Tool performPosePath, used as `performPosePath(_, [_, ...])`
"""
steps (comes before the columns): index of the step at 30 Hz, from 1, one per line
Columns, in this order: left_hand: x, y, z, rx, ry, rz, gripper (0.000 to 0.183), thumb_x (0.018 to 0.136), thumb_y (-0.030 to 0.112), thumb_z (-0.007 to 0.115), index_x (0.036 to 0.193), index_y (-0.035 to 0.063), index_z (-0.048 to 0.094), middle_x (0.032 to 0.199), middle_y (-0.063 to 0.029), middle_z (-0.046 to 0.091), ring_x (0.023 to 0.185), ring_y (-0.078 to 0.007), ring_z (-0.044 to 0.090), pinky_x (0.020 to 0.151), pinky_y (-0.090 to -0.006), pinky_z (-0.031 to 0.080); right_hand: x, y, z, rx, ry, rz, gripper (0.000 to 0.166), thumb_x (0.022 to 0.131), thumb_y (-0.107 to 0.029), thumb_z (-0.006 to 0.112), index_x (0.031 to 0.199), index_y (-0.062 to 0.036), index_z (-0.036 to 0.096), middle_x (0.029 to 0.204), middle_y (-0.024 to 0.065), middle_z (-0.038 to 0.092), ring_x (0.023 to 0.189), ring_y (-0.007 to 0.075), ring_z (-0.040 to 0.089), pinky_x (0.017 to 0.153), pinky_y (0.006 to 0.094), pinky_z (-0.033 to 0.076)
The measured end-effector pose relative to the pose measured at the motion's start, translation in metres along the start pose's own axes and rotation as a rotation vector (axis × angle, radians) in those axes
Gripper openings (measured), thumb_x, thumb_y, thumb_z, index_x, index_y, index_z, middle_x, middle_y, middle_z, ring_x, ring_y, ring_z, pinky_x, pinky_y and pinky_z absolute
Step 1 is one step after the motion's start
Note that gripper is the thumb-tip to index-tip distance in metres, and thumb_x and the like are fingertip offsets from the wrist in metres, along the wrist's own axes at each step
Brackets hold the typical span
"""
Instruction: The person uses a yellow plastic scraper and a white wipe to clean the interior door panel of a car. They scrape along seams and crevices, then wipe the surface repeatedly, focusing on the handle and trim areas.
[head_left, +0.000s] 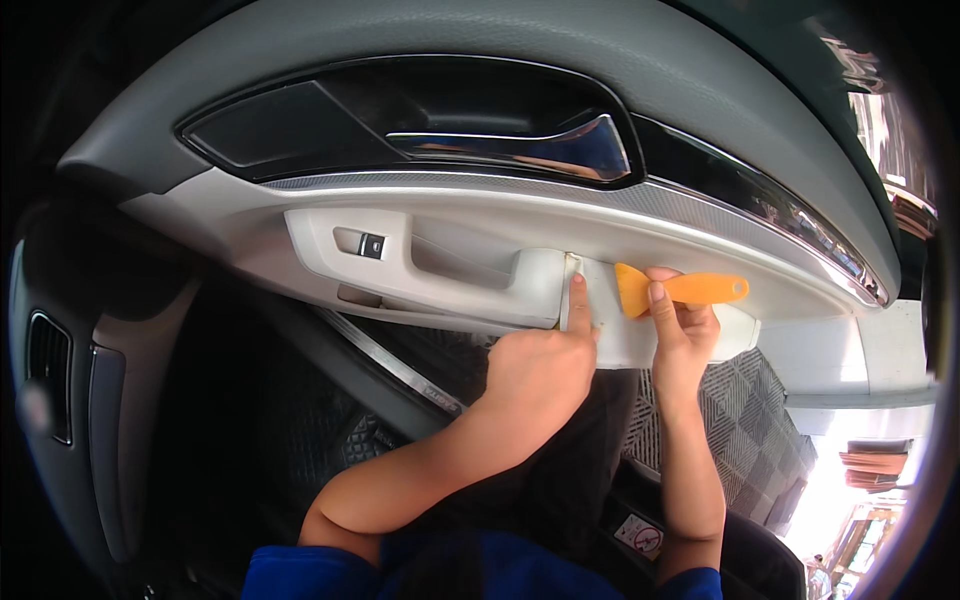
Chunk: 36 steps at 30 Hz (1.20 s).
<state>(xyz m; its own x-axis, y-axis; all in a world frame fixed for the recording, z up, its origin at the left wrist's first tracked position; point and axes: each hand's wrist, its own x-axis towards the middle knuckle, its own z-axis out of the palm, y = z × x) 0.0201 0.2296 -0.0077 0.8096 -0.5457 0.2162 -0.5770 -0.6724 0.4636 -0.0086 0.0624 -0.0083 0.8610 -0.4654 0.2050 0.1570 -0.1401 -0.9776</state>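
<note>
My left hand (540, 367) presses its outstretched index fingertip near a seam on the pale door armrest (536, 289). Its other fingers are curled, and their tips are mostly hidden. From that seam, a white leather-like covering (626, 349) runs right along the armrest, with its lower edge hanging loose. My right hand (682, 337) grips an orange plastic scraper (705, 288) between thumb and fingers. The scraper's broad blade points left, in front of the covering, a short way right of my left index finger. Whether the blade touches the covering I cannot tell.
Above the armrest are a chrome door handle (517, 154) and a dark padded upper trim (450, 30). A window switch (372, 246) sits in the armrest's left part. Below run the door sill plate (397, 367) and patterned floor tiles (742, 427). A dashboard vent (51, 379) lies far left.
</note>
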Motion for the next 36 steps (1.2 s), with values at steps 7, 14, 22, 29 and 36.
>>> performPosePath(7, [0.012, -0.017, -0.014, -0.247, 0.386, 0.050, 0.029, 0.091, 0.022, 0.073, 0.116, 0.0093, 0.070, 0.076, -0.0080, 0.061, 0.061, -0.0260, 0.062, 0.055, -0.0381, 0.050, -0.010, -0.003, -0.001, 0.159, 0.059, 0.078, 0.022, 0.098, -0.006, 0.068, 0.118, 0.0007, 0.062, 0.096, 0.0061, 0.071, 0.084, 0.0096, 0.065, 0.078, 0.0241, 0.053])
performPosePath(14, [0.002, -0.006, 0.010, -0.697, 0.373, 0.101, 0.019, 0.090, 0.012, 0.075, 0.082, 0.0019, 0.061, 0.070, -0.0109, 0.054, 0.054, -0.0257, 0.052, 0.049, -0.0352, 0.041, -0.040, -0.019, 0.006, 0.261, -0.093, 0.109, 0.017, 0.097, 0.002, 0.067, 0.113, 0.0012, 0.062, 0.094, 0.0049, 0.069, 0.082, 0.0098, 0.065, 0.076, 0.0234, 0.052])
performPosePath(22, [-0.005, -0.003, 0.006, -1.061, 0.335, -0.161, 0.042, 0.106, 0.022, 0.056, 0.067, 0.0041, 0.054, 0.051, -0.0067, 0.047, 0.041, -0.0214, 0.047, 0.043, -0.0348, 0.039, -0.058, -0.028, 0.009, 0.467, -0.108, 0.290, 0.017, 0.096, 0.000, 0.068, 0.112, 0.0018, 0.062, 0.095, 0.0070, 0.068, 0.079, 0.0122, 0.066, 0.072, 0.0261, 0.055])
performPosePath(29, [-0.018, -0.020, -0.013, -1.315, 0.215, -0.428, 0.058, 0.112, 0.024, 0.042, 0.056, 0.0064, 0.048, 0.048, -0.0039, 0.051, 0.041, -0.0081, 0.044, 0.042, -0.0239, 0.035, -0.055, -0.035, 0.005, 0.464, 0.024, 0.209, 0.016, 0.097, -0.003, 0.067, 0.112, 0.0009, 0.062, 0.093, 0.0051, 0.067, 0.078, 0.0111, 0.064, 0.071, 0.0274, 0.056])
performPosePath(36, [-0.042, 0.013, 0.020, -1.065, 0.210, -0.130, 0.023, 0.100, 0.020, 0.063, 0.089, 0.0003, 0.061, 0.071, -0.0182, 0.060, 0.058, -0.0319, 0.062, 0.053, -0.0386, 0.049, -0.067, -0.037, 0.013, 0.284, -0.020, 0.124, 0.016, 0.094, 0.004, 0.067, 0.109, -0.0001, 0.062, 0.101, 0.0043, 0.066, 0.086, 0.0089, 0.061, 0.080, 0.0228, 0.047])
